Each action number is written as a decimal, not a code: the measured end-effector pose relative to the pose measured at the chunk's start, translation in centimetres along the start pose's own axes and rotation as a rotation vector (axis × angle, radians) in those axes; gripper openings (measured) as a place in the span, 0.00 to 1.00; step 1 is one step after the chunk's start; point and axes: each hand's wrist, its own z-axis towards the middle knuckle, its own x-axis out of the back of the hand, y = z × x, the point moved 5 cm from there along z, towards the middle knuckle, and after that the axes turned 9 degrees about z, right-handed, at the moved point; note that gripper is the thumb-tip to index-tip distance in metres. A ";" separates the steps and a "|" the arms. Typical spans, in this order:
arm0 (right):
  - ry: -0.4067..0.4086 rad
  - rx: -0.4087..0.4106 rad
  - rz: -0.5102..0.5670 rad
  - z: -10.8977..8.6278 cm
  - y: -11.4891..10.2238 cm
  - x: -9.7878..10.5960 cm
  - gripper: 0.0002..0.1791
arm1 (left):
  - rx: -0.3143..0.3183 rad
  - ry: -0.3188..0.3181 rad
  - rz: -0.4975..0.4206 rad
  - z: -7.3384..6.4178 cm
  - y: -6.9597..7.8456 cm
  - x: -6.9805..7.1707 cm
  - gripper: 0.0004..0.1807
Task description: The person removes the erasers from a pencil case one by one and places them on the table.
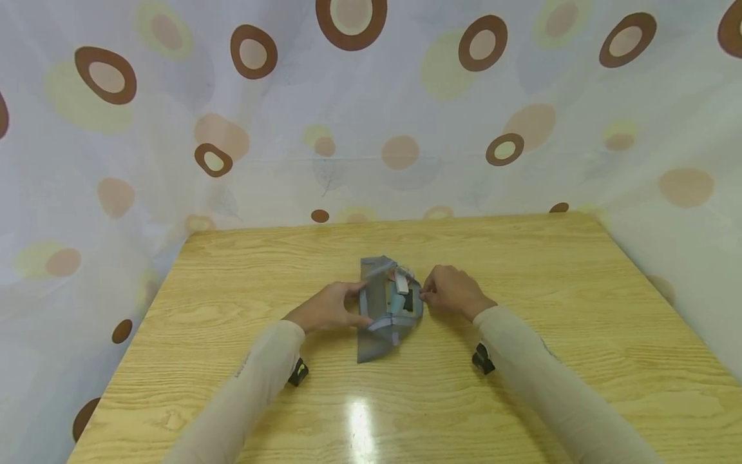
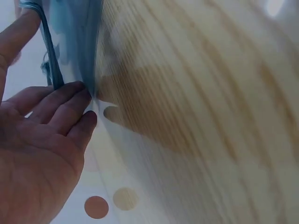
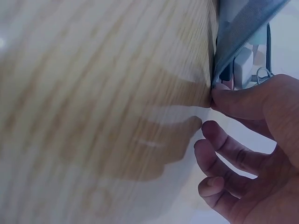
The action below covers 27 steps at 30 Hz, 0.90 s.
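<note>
A grey mesh pouch (image 1: 377, 299) lies on the table with its mouth spread and several things inside. Among them are a small white block (image 1: 401, 281), a light blue piece (image 1: 397, 303) and a dark flat piece (image 1: 408, 300). My left hand (image 1: 329, 308) holds the pouch's left side, thumb on the near side and fingers on the far side. In the left wrist view, its fingertips lie against the fabric below a cord-like rim (image 2: 53, 60). With thumb and index finger, my right hand (image 1: 455, 290) pinches the pouch's right edge; its other fingers (image 3: 224, 161) are loosely bent.
The pouch sits mid-table on a light wood-grain tabletop (image 1: 261, 258). A hanging sheet with brown and pastel ovals (image 1: 371, 96) closes off the back and sides. Dark wrist devices (image 1: 482, 359) are worn below both sleeves.
</note>
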 end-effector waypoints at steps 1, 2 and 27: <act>-0.002 -0.001 -0.005 0.1 -0.1 0.0 0.07 | -0.002 0.005 0.012 -0.1 0.1 -0.1 0.50; -0.006 -0.001 -0.011 0.2 -0.1 0.1 0.08 | -0.006 0.013 0.021 -0.2 0.2 -0.2 0.50; 0.001 -0.002 -0.026 0.3 0.1 0.1 0.06 | -0.035 -0.009 -0.045 0.4 -0.3 -0.2 0.54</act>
